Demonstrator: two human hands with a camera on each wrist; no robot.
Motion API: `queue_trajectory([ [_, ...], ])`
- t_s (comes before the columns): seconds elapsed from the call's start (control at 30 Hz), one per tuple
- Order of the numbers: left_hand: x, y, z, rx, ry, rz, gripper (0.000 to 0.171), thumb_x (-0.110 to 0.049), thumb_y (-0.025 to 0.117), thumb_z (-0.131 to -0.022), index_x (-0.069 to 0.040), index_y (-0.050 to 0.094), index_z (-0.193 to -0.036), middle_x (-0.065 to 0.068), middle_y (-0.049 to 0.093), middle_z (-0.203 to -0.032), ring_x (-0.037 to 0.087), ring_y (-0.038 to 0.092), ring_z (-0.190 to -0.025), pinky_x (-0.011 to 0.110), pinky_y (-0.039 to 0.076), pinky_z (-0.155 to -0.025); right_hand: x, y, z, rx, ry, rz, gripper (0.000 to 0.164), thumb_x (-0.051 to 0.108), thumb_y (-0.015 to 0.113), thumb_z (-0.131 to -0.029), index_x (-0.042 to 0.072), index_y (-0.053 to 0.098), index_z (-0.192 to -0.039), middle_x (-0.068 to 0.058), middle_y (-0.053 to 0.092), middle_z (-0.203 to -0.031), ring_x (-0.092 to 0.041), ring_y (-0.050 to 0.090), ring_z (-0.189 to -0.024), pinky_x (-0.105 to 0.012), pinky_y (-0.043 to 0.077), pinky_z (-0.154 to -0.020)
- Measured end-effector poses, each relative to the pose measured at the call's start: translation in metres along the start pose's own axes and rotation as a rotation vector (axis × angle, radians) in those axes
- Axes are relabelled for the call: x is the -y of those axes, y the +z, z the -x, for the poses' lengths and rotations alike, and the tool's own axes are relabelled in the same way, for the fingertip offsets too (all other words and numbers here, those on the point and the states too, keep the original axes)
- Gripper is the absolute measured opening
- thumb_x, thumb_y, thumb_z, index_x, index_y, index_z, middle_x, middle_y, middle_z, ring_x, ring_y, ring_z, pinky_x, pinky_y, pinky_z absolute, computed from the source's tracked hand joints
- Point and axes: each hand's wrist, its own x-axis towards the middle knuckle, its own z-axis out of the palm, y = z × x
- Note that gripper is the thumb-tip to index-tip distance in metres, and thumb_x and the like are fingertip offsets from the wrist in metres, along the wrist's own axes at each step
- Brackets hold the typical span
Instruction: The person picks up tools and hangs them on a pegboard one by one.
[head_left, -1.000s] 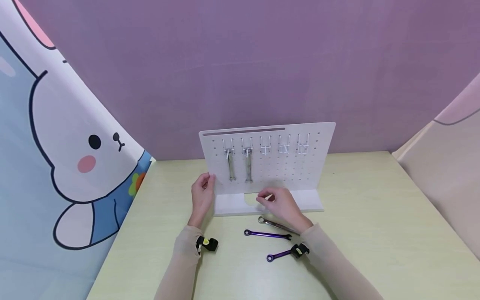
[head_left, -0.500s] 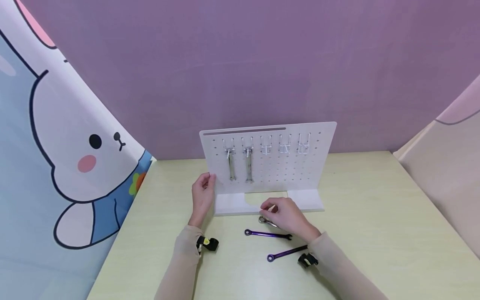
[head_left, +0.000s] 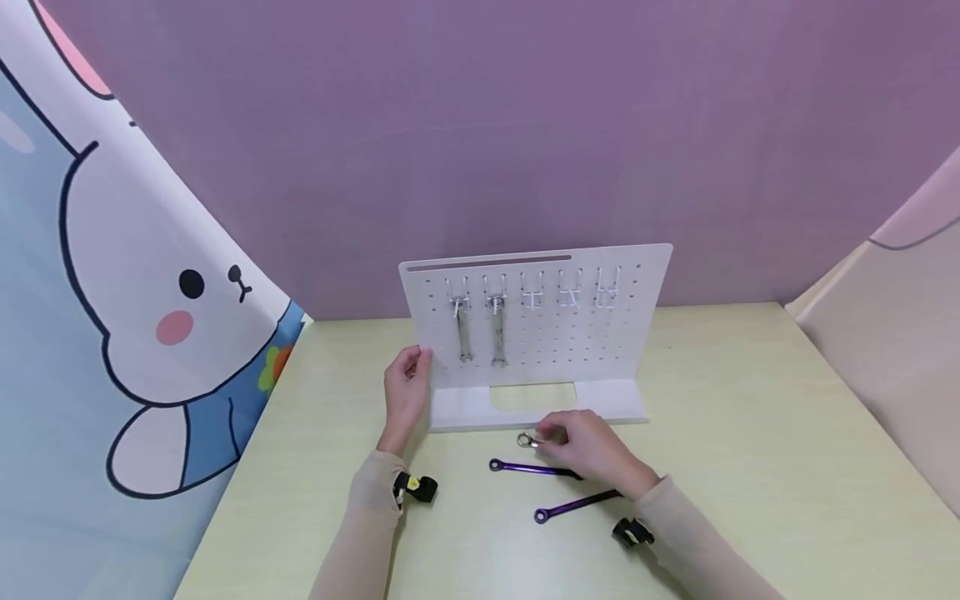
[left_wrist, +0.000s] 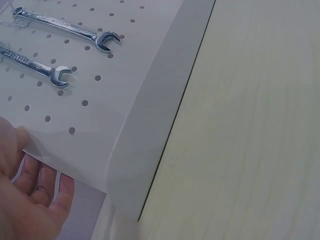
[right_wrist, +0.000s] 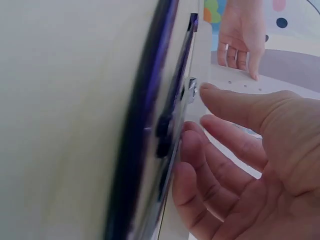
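At the left edge of the white pegboard, my left hand grips it, thumb on the front face and fingers behind, as the left wrist view shows. My right hand is low over a silver combination wrench lying before the board's base. Its fingers are loosely bent, and a gap shows between thumb and index finger in the right wrist view. Most of that wrench is hidden beneath the hand. Two purple wrenches lie nearer me, one beside the hand and another partly under the wrist.
Two silver wrenches, one on the left and one beside it, hang from the pegboard's left hooks. Bare wire hooks stand to their right. The board's base rests on the pale wood table, before a purple backdrop.
My right hand has moved down and to the right, from over the board's base to the silver wrench on the table. The left hand stays at the board's edge.
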Motion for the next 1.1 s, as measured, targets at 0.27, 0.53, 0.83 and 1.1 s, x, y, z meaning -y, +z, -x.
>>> queue_trajectory([
  [0.27, -0.001, 0.001, -0.002, 0.001, 0.000, 0.009, 0.027, -0.021, 0.063, -0.109, 0.001, 0.072, -0.121, 0.022, 0.075, -0.117, 0.016, 0.063, -0.097, 0.016, 0.048, -0.080, -0.002, 0.002, 0.001, 0.018, -0.003, 0.097, 0.010, 0.013, 0.084, -0.090, 0.014, 0.080, -0.099, 0.010, 0.071, -0.085, -0.004, 0.059, -0.076, -0.024, 0.052, -0.073],
  [0.53, -0.002, 0.002, -0.003, -0.007, 0.015, 0.011, 0.026, -0.020, 0.064, -0.108, 0.003, 0.072, -0.119, 0.023, 0.075, -0.115, 0.018, 0.064, -0.096, 0.016, 0.048, -0.079, -0.005, 0.002, 0.002, 0.015, -0.009, 0.072, 0.005, 0.014, 0.084, -0.090, 0.017, 0.081, -0.092, 0.011, 0.070, -0.081, -0.003, 0.057, -0.073, -0.023, 0.049, -0.070],
  [0.83, 0.002, 0.003, -0.001, -0.005, -0.010, 0.006, 0.026, -0.020, 0.064, -0.108, 0.002, 0.072, -0.119, 0.023, 0.075, -0.117, 0.018, 0.064, -0.097, 0.017, 0.048, -0.080, 0.001, 0.007, 0.005, -0.004, 0.039, 0.117, 0.004, 0.014, 0.083, -0.090, 0.016, 0.079, -0.091, 0.011, 0.066, -0.080, -0.005, 0.054, -0.072, -0.023, 0.046, -0.068],
  [1.1, 0.000, 0.001, 0.000, -0.011, -0.025, 0.004, 0.026, -0.020, 0.063, -0.108, 0.001, 0.072, -0.122, 0.022, 0.075, -0.119, 0.023, 0.065, -0.100, 0.017, 0.048, -0.081, 0.005, 0.009, 0.004, -0.034, 0.049, 0.145, 0.004, 0.016, 0.083, -0.087, 0.017, 0.080, -0.089, 0.011, 0.067, -0.079, -0.006, 0.054, -0.071, -0.024, 0.046, -0.067],
])
